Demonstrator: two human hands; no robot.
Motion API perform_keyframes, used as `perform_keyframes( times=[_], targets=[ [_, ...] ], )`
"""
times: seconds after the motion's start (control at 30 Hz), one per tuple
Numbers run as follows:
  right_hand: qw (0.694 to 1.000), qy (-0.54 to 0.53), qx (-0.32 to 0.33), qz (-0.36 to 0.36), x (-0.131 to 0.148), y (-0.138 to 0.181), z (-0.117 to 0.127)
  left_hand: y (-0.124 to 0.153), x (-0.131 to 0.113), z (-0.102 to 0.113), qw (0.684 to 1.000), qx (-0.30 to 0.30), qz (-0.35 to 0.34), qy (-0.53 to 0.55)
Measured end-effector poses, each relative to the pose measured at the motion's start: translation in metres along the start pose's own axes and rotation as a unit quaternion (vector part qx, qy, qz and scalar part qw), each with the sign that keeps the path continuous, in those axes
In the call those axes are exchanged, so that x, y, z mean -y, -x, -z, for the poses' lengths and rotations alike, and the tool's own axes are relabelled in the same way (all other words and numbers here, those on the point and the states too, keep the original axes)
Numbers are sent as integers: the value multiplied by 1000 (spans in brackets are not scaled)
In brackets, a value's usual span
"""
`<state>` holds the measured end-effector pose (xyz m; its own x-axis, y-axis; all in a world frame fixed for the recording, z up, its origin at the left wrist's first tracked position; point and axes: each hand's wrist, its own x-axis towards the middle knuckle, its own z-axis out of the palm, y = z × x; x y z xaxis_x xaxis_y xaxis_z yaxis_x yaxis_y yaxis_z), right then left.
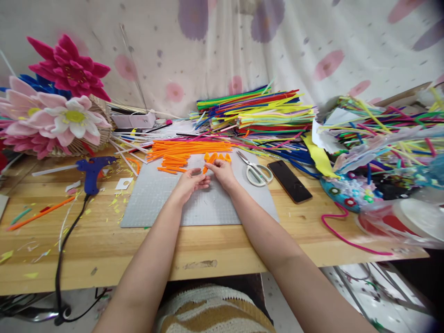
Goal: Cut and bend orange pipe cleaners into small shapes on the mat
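Note:
My left hand (190, 181) and my right hand (222, 171) meet over a grey cutting mat (204, 203), fingers pinched together on a short bent orange pipe cleaner piece (205, 169). Just beyond the fingertips lie a few more folded orange pieces (215, 157). Farther back on the mat is a bundle of straight orange pipe cleaners (187, 149) with shorter cut lengths (172, 163) beside it.
White-handled scissors (257, 172) and a black phone (290, 181) lie right of the mat. A blue glue gun (93, 172) with a black cord sits left. Stacked multicoloured pipe cleaners (256, 111) fill the back; fabric flowers (58, 106) stand at far left; a cluttered pile (385, 152) at right.

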<state>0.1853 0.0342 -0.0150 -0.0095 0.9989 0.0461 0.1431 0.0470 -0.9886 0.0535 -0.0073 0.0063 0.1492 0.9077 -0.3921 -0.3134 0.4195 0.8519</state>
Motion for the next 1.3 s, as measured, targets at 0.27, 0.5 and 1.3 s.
perform_keyframes(
  times=[0.27,0.5,1.3],
  targets=[
    [999,11,-32,-1,-4,-4,2,2,2,-6,997,-38,-30,-66],
    [1000,-6,-23,-12,-1,-1,0,0,5,-9,993,-36,-15,-112],
    [989,-101,73,-84,10,7,-5,-11,8,-1,972,-152,-166,-67]
  ],
)
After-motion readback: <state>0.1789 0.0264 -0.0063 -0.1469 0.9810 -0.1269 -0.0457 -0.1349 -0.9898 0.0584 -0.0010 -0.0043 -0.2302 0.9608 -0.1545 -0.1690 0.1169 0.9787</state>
